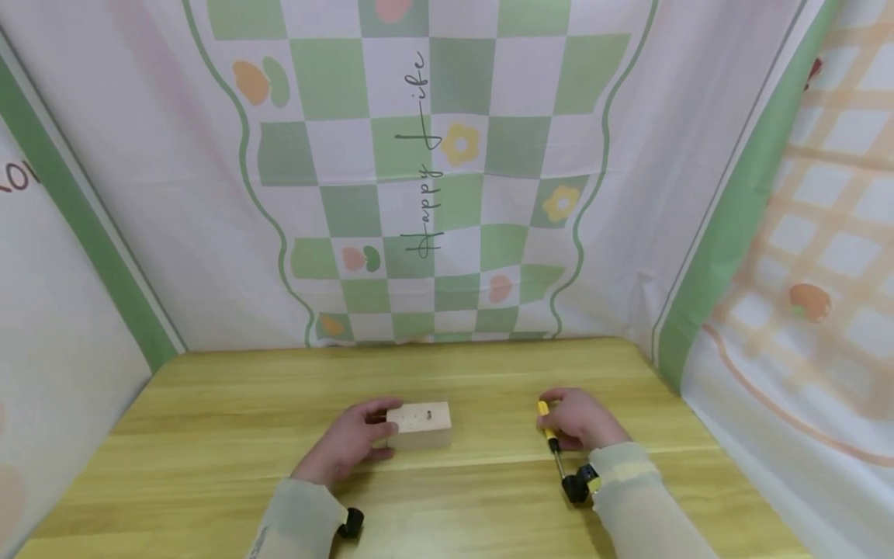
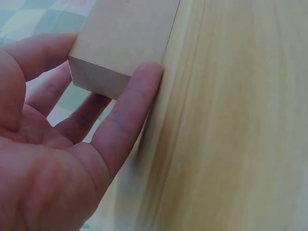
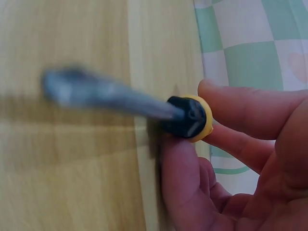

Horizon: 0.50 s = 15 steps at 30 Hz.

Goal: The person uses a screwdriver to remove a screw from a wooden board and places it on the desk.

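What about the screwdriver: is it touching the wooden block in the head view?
No, the right hand holds the screwdriver apart from the wooden block, with tabletop showing between them.

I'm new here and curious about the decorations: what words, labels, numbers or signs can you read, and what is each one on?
"Happy Life": on the back cloth, running sideways.
Brown letters on the left cloth: cut off, I cannot make out the word.
Lettering on the left sleeve: too small to read.
Wooden block and screwdriver: no readable text.
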Motion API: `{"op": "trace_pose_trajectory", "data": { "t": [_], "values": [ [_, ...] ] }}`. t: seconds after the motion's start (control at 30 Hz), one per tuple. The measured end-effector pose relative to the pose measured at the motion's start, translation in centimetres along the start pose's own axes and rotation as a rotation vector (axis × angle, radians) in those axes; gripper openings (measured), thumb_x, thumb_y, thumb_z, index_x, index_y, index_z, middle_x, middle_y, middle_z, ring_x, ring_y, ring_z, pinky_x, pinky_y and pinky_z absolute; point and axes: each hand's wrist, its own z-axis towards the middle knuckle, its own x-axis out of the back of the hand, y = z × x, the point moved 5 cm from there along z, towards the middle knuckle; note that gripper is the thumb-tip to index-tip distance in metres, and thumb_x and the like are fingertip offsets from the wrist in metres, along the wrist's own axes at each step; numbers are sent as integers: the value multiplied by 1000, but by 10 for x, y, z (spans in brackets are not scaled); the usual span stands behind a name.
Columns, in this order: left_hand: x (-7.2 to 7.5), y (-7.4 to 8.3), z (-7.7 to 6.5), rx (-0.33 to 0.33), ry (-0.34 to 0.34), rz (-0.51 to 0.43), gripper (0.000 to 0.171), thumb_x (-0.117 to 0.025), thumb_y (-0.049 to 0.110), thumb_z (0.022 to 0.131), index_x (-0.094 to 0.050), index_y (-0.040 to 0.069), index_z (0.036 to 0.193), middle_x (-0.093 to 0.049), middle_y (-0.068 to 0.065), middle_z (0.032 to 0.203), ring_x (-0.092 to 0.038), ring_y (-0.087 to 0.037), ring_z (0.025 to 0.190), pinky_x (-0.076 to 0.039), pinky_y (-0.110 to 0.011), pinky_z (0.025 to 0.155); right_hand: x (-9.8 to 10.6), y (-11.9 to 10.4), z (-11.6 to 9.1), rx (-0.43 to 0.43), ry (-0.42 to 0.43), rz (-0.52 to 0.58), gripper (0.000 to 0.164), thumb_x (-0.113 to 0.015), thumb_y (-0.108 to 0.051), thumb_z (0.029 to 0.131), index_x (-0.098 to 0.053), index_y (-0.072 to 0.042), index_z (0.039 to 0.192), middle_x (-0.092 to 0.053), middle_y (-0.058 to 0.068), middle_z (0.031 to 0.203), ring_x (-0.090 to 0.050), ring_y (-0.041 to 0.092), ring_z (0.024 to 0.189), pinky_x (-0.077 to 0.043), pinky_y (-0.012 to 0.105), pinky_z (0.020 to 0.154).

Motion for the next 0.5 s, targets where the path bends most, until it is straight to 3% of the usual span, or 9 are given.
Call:
{"op": "trace_pose_trajectory", "data": {
  "t": [0.3, 0.5],
  "values": [
    [1, 3, -9, 10, 25, 15, 51, -67, 3, 93, -53, 3, 142, -53, -18, 127, -62, -31, 99, -59, -42, 78, 0, 0, 2, -6, 14, -32, 54, -70, 1, 84, -53, 2, 136, -60, 19, 103, -59, 24, 64, -56, 36, 54],
    [1, 4, -15, -5, 56, 83, 50, -70, 3, 91, -56, 3, 139, -56, -16, 123, -61, -28, 99, -59, -41, 77, 0, 2, 4, -25, -3, 89, 55, -63, 6, 78, -53, 3, 132, -57, 18, 96, -56, 24, 62, -57, 39, 54]
  ]
}}
